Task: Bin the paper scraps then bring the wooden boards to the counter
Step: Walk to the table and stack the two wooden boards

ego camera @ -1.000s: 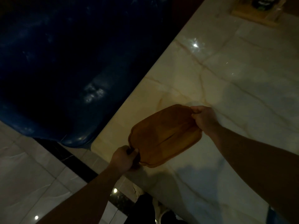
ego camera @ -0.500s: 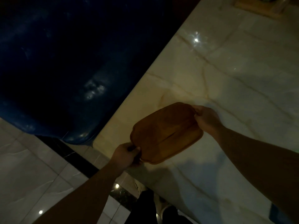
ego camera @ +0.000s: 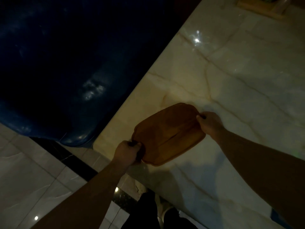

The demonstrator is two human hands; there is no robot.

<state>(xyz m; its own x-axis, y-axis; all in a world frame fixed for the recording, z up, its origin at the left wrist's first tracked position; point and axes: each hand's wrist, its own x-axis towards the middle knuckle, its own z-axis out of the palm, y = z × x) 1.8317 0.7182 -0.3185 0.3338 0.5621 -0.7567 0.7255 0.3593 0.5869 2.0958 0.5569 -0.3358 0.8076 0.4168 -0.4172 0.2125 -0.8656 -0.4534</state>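
Wooden boards [ego camera: 168, 134] sit low at the frame's centre over the marble desk [ego camera: 239, 83]. Left hand [ego camera: 127, 152] grips their lower-left end; right hand [ego camera: 209, 123] pinches the upper-right edge.

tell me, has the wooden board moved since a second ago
Barely: the board, held by both hands, sits near the same marble vein on the counter, maybe slightly farther in from the edge.

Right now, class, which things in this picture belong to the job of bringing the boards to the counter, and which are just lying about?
Part of the job:
wooden board
left hand
right hand
marble counter

Just lying about:
blue bin
pale wooden stand at the counter's far corner
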